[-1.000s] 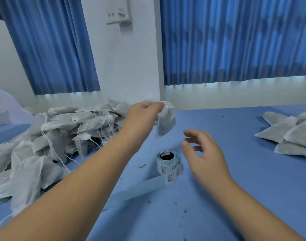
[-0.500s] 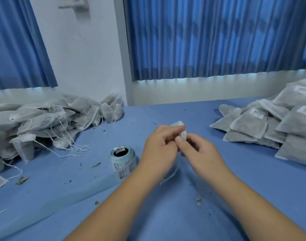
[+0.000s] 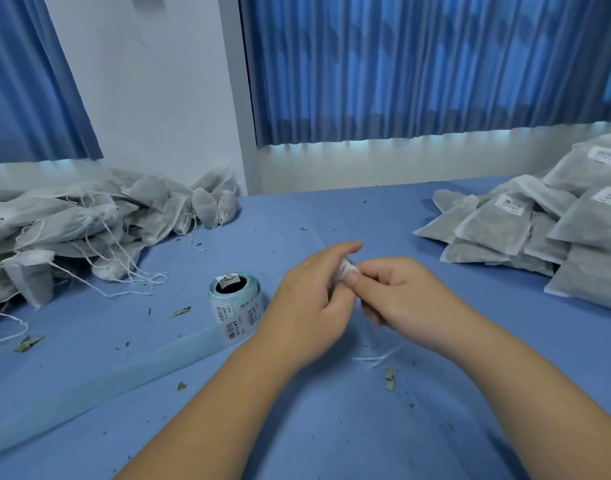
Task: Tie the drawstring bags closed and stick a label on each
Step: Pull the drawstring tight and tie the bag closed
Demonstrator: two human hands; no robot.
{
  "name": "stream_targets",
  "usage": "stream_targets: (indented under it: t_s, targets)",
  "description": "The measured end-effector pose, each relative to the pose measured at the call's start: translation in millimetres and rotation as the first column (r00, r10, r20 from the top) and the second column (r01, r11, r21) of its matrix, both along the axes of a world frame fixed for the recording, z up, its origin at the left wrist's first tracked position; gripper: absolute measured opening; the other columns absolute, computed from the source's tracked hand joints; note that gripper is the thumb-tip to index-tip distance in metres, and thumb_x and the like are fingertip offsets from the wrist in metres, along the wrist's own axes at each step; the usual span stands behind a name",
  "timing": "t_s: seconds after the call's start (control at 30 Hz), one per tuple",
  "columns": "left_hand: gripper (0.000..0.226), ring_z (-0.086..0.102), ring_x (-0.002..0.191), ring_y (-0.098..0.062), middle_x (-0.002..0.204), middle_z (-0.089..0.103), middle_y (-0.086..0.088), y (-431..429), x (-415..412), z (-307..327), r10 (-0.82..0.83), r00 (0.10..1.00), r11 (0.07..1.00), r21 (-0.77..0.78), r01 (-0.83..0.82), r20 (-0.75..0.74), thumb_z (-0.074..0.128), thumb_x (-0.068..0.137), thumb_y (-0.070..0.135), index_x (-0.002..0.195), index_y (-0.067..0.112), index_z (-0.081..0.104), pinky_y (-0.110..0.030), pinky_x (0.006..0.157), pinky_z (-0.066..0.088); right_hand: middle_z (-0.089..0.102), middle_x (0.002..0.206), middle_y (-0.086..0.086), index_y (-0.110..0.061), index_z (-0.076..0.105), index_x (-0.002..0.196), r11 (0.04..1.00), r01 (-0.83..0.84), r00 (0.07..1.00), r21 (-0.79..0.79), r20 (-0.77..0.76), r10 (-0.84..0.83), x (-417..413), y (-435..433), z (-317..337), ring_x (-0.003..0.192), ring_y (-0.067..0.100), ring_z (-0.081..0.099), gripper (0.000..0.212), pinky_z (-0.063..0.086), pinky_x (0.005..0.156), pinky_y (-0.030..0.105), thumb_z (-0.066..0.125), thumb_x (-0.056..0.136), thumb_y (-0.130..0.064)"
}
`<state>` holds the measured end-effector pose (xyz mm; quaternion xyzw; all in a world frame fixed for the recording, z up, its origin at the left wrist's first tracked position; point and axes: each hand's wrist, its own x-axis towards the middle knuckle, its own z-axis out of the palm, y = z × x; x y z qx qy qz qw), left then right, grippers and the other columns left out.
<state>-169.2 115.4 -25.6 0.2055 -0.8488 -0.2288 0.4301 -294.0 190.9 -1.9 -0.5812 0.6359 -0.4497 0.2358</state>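
Observation:
A small white drawstring bag [image 3: 346,269] is pinched between both hands at mid table; only its gathered top shows. My left hand [image 3: 307,303] wraps around it from the left. My right hand [image 3: 397,296] grips it from the right with the thumb on the neck. The bag's white string [image 3: 378,356] trails down onto the cloth below my hands. A roll of barcode labels [image 3: 235,303] stands just left of my left hand, its backing strip [image 3: 99,382] running off to the lower left.
A heap of untied white bags [image 3: 72,230] with loose strings lies at the left. A stack of labelled bags [image 3: 539,230] sits at the right. The blue tablecloth [image 3: 332,427] carries scattered leaf crumbs. Blue curtains and a white wall stand behind.
My left hand brought the bag down from the left heap to mid table, and my right hand closed onto it. The view swung right; both hands now work at the bag's neck.

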Motion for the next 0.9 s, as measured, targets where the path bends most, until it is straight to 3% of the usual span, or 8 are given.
stream_targets:
  t_s: [0.13, 0.23, 0.33, 0.47, 0.53, 0.67, 0.83, 0.9]
  targets:
    - [0.044, 0.053, 0.082, 0.002, 0.082, 0.057, 0.018, -2, 3, 2, 0.041, 0.999, 0.993, -0.114, -0.041, -0.004, 0.041, 0.076, 0.003, 0.108, 0.012, 0.07, -0.005, 0.077, 0.038, 0.032, 0.045, -0.012, -0.017, 0.068, 0.064, 0.999, 0.009, 1.0, -0.031, -0.005, -0.009, -8, 9, 5, 0.041, 0.005, 0.026, 0.028, 0.023, 0.04, 0.012, 0.062, 0.09, -0.024]
    - [0.036, 0.052, 0.076, 0.003, 0.073, 0.054, 0.022, -1, 7, 5, 0.046, 0.999, 0.994, -0.097, -0.044, 0.022, 0.039, 0.075, 0.003, 0.089, 0.013, 0.071, -0.005, 0.068, 0.036, 0.044, 0.04, -0.017, -0.018, 0.068, 0.063, 0.997, -0.046, 0.992, -0.059, 0.117, 0.053, -11, 13, 10, 0.037, 0.003, 0.031, 0.028, 0.025, 0.041, 0.009, 0.06, 0.09, -0.013]
    - [0.03, 0.049, 0.059, 0.002, 0.061, 0.056, 0.016, 7, 8, 6, -0.045, 0.998, 0.995, 0.088, 0.041, 0.045, 0.042, 0.076, 0.01, 0.075, 0.024, 0.068, -0.008, 0.056, 0.033, 0.057, 0.051, -0.004, -0.018, 0.07, 0.063, 0.991, -0.068, 0.985, -0.117, 0.148, 0.085, -12, 15, 11, 0.044, 0.01, 0.027, 0.022, 0.025, 0.044, 0.018, 0.062, 0.084, -0.019]
    - [0.021, 0.043, 0.058, -0.015, 0.052, 0.049, 0.008, 14, 7, 11, -0.155, 0.982, 0.881, 0.435, 0.187, -0.108, 0.051, 0.073, 0.032, 0.062, 0.025, 0.068, -0.028, 0.06, 0.037, 0.035, 0.051, -0.004, -0.021, 0.07, 0.067, 0.974, 0.063, 0.994, -0.217, 0.098, -0.042, -17, 11, 7, 0.049, 0.011, 0.027, 0.021, 0.026, 0.045, 0.017, 0.067, 0.087, -0.02]
    - [0.024, 0.045, 0.056, -0.014, 0.052, 0.05, 0.003, 14, 9, 15, -0.187, 0.965, 0.84, 0.48, 0.255, -0.184, 0.056, 0.069, 0.041, 0.058, 0.024, 0.068, -0.026, 0.06, 0.039, 0.033, 0.053, -0.004, -0.02, 0.069, 0.066, 0.964, 0.1, 0.993, -0.248, 0.089, -0.08, -14, 10, 5, 0.05, 0.01, 0.029, 0.02, 0.027, 0.044, 0.014, 0.068, 0.086, -0.02]
    - [0.021, 0.045, 0.053, -0.009, 0.051, 0.049, 0.004, 11, 10, 21, -0.133, 0.929, 0.791, 0.527, 0.31, -0.345, 0.06, 0.077, 0.026, 0.066, 0.022, 0.077, -0.015, 0.055, 0.038, 0.033, 0.053, -0.003, -0.021, 0.071, 0.069, 0.956, 0.115, 0.993, -0.269, 0.063, -0.102, -7, 6, 1, 0.048, 0.009, 0.028, 0.02, 0.026, 0.044, 0.015, 0.067, 0.089, -0.021]
    - [0.022, 0.056, 0.057, 0.002, 0.053, 0.06, 0.014, 11, 11, 21, 0.024, 0.971, 0.92, 0.384, 0.072, -0.24, 0.061, 0.088, 0.02, 0.075, 0.026, 0.078, -0.008, 0.057, 0.041, 0.034, 0.049, -0.005, -0.02, 0.072, 0.073, 0.98, -0.001, 0.995, -0.2, -0.102, -0.02, 3, 9, -3, 0.046, 0.008, 0.027, 0.018, 0.024, 0.044, 0.016, 0.064, 0.089, -0.02]
    - [0.024, 0.06, 0.063, -0.006, 0.062, 0.068, 0.006, 12, 13, 19, 0.039, 0.993, 0.971, 0.24, -0.012, -0.111, 0.058, 0.087, 0.023, 0.072, 0.021, 0.077, -0.02, 0.059, 0.046, 0.039, 0.051, 0.005, -0.019, 0.072, 0.07, 0.976, -0.045, 0.997, -0.212, -0.07, 0.031, 3, 13, 0, 0.049, 0.008, 0.031, 0.019, 0.027, 0.047, 0.017, 0.064, 0.088, -0.017]
